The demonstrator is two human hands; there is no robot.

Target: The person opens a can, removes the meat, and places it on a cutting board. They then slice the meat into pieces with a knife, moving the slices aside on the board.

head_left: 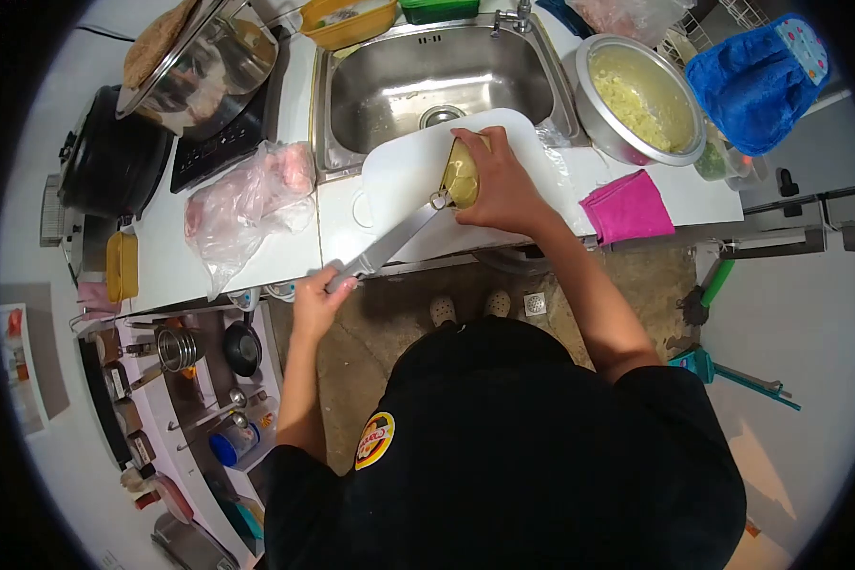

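Note:
My left hand (325,301) is closed round the near end of a long, straight grey tool (389,245). A small metal ring joins its far end, beside my right hand (503,185). The fingers of that hand wrap round a shiny, yellowish-green rounded thing (462,179), whose exact kind I cannot make out. It touches the tool's ringed end, and the palm hides part of it. Both hands are above a white cutting board (404,157), which overlaps the front of the steel sink (389,104).
A pot (641,100) of pale yellow crumbly food stands right of the sink, with a pink cloth (629,206) in front. A plastic bag (247,209) of pinkish food lies left. A steel pot (204,71) and black cooker (104,152) stand farther left. Shelves (209,380) hold kitchenware below.

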